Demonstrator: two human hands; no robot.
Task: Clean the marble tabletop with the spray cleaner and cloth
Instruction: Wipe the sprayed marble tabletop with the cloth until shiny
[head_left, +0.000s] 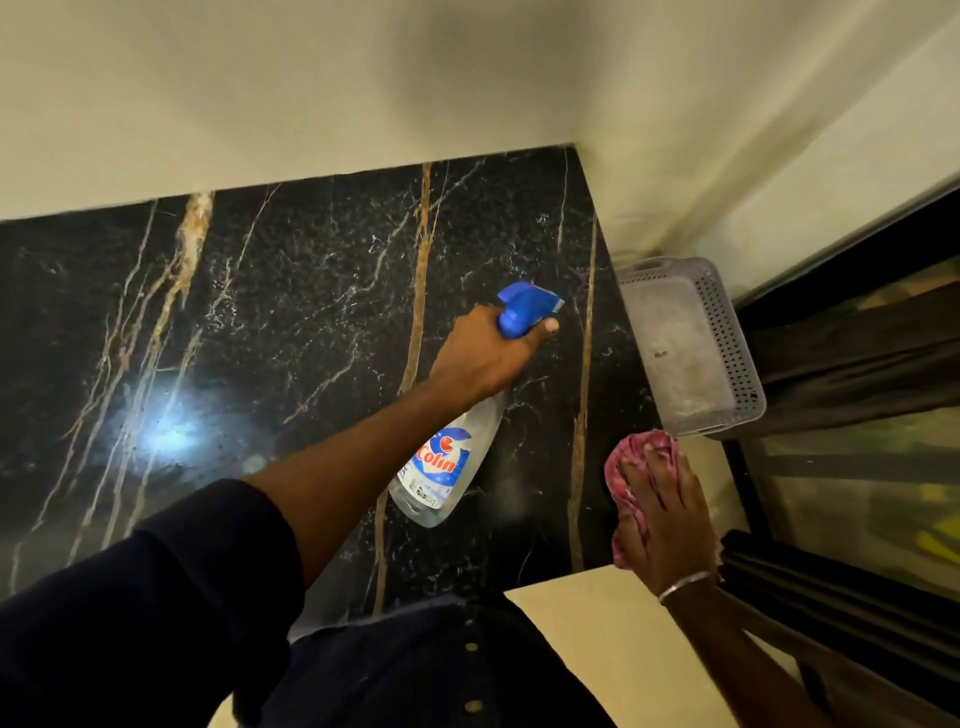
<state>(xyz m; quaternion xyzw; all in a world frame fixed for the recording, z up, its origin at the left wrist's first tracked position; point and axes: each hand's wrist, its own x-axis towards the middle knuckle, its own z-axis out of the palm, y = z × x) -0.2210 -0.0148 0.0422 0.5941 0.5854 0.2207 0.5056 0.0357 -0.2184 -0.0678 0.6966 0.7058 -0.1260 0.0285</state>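
The black marble tabletop (270, 322) with gold and white veins fills the middle of the view, set into a wall corner. My left hand (483, 358) grips the neck of a clear spray bottle (444, 462) with a blue trigger head, held above the marble's right part, nozzle pointing toward the far right corner. My right hand (670, 514) holds a pink cloth (631, 483) at the tabletop's right edge, fingers spread over it.
A grey perforated plastic basket (727, 332) stands just off the marble's right edge, beside the wall. Dark curtains (852, 364) and a window lie further right. Cream walls bound the far and right sides. A light reflection glares on the marble's left part.
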